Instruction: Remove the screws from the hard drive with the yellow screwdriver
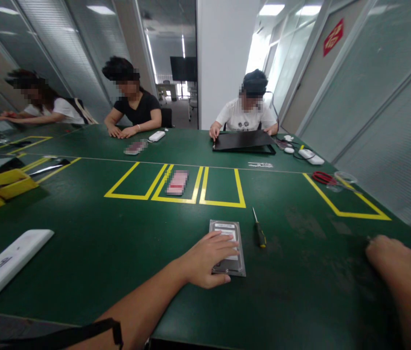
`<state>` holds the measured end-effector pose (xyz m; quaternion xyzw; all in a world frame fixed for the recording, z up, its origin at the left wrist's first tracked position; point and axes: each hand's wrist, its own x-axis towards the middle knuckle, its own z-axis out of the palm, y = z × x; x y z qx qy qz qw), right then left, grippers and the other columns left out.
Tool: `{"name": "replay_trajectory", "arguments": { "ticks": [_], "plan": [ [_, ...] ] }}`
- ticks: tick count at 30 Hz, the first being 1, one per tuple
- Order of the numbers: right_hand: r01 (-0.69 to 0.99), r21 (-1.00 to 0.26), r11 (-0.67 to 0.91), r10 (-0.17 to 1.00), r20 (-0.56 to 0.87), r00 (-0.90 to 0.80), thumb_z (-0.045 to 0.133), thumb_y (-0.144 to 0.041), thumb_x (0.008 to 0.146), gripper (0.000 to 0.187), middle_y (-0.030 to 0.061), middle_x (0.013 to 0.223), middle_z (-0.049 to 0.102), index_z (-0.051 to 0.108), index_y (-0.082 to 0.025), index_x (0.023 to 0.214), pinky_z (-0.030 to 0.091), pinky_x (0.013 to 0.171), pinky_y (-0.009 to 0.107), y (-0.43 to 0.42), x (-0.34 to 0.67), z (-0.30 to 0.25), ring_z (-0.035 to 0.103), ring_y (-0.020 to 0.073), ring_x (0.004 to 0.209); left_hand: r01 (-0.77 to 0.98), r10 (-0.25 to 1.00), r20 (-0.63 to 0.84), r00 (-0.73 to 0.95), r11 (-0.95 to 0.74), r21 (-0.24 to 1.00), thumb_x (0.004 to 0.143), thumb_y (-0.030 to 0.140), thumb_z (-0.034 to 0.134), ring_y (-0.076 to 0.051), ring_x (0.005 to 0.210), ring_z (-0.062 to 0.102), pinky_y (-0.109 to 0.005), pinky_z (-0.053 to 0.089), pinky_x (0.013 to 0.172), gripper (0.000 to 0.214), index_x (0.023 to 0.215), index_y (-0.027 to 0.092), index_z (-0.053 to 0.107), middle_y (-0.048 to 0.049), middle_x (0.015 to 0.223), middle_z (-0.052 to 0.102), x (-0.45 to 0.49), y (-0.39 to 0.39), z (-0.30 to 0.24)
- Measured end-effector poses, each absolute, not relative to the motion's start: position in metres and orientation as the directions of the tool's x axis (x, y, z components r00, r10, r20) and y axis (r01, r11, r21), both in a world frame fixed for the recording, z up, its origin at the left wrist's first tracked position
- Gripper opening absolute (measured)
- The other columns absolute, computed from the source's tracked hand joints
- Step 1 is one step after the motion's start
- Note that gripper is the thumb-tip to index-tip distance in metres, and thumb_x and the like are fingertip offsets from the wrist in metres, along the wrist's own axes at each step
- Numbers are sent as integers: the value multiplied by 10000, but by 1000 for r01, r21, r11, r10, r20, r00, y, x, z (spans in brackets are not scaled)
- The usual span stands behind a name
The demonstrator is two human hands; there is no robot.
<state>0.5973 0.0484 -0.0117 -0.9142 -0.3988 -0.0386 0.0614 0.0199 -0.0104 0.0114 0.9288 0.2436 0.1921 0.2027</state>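
Observation:
A silver hard drive point(241, 253) with a white label lies flat on the green table near its front. My left hand point(209, 257) rests on top of it, fingers stretched over the label and thumb at the lower edge. Just right of the drive lies a screwdriver point(260, 236) with a black and yellow handle, its tip pointing away from me. At the right, my right hand point(391, 257) is curled and somewhat blurred, apart from the drive. A small dark spot shows at its fingertips; what it is I cannot make out.
Yellow tape outlines point(223, 203) mark the table; a pink phone-shaped thing point(177, 183) lies inside one. A white device point(8, 262) and yellow bins point(12, 184) are at left. Red cable point(322, 178) lies at right. Across sit several people, one holding a black panel point(244, 140).

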Motion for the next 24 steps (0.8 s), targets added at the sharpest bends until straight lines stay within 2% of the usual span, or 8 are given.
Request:
{"name": "replay_trajectory", "arguments": {
  "ticks": [3,7,11,14,16,19,22,24],
  "plan": [
    [677,34,-735,675,-59,735,498,-184,819,293,296,1121,592,690,-142,1036,322,787,539,46,587,-2,565,429,1149,376,530,253,809,-799,468,797,463,685,-305,1429,405,-514,201,1223,677,1407,225,514,-75,1515,490,20,-11,13],
    [686,28,-727,683,-75,726,384,-288,913,404,290,1236,569,655,-146,1176,367,798,541,43,572,13,550,436,1169,375,528,247,813,-798,471,797,455,682,-309,1427,408,-521,196,1221,678,1410,224,510,-80,1512,493,20,-11,15],
    [759,-62,-648,759,29,650,371,-361,940,403,253,1209,609,658,-171,1149,412,724,469,45,555,26,599,407,1070,374,528,250,811,-799,471,792,463,684,-315,1425,411,-525,200,1220,677,1403,223,518,-84,1512,493,20,-10,16],
    [834,-106,-542,828,99,551,370,-363,968,364,223,1079,657,648,-138,1033,415,738,396,47,529,42,616,342,986,375,529,253,810,-800,469,796,467,680,-316,1425,412,-526,207,1219,681,1407,218,515,-88,1515,488,20,-11,16],
    [864,-157,-477,851,162,500,425,-323,953,271,194,999,669,635,-152,952,405,754,369,48,503,56,613,302,932,374,530,253,810,-798,472,800,462,678,-317,1423,415,-532,211,1217,674,1407,218,516,-90,1517,486,20,-11,16],
    [883,-324,-339,881,220,419,515,-302,904,152,146,914,671,616,-189,899,387,720,352,48,458,75,598,256,823,372,531,254,809,-796,478,800,445,683,-320,1425,412,-539,211,1217,666,1405,223,518,-90,1519,484,20,-12,17],
    [855,-478,-202,897,260,357,540,-325,858,148,95,823,655,612,-197,848,389,705,341,44,412,86,580,227,752,369,529,262,807,-798,476,792,435,697,-327,1424,414,-541,216,1215,678,1410,222,515,-100,1513,489,20,-12,17],
    [807,-588,-46,918,293,266,535,-377,843,206,75,814,650,618,-190,858,400,709,334,40,383,89,578,211,740,367,527,269,806,-801,473,792,431,700,-328,1422,418,-543,218,1214,680,1410,218,514,-105,1508,495,20,-13,17]
  ]
}}
